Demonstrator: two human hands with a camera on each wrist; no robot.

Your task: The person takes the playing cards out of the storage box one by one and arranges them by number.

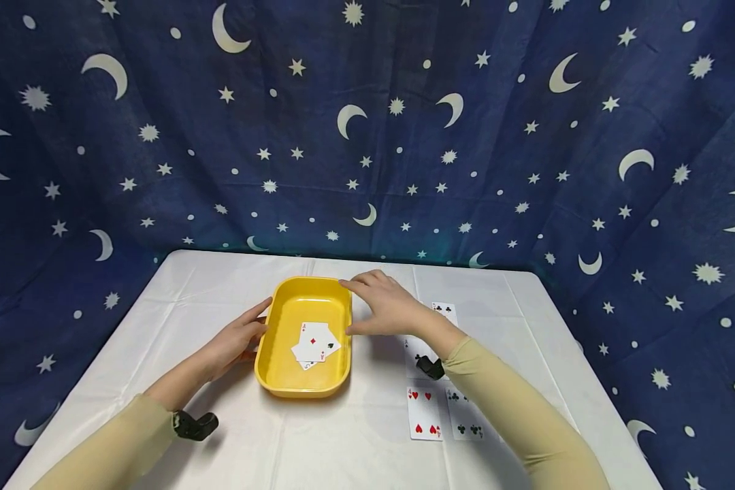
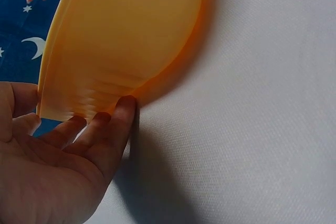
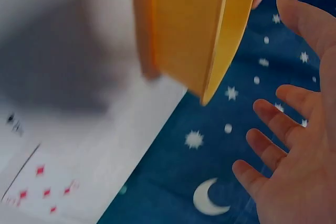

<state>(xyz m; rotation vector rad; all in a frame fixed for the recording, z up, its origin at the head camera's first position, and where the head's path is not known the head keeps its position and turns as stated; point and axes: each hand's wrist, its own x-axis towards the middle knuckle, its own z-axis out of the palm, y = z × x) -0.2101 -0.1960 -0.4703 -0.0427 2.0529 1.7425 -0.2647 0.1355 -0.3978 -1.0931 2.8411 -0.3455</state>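
Observation:
A yellow tray sits on the white-covered table, with a few overlapping playing cards inside, an ace of diamonds on top. My left hand is at the tray's left side; in the left wrist view its fingertips touch the outer wall, fairly straight. On the other side is my right hand, thumb and fingers spread beside the right rim. The right wrist view shows that hand with extended fingers, apart from the tray and holding nothing.
More playing cards lie on the table at the right, among them a four of hearts and a four of clubs. My right forearm partly hides them. A blue curtain with moons and stars hangs behind the table.

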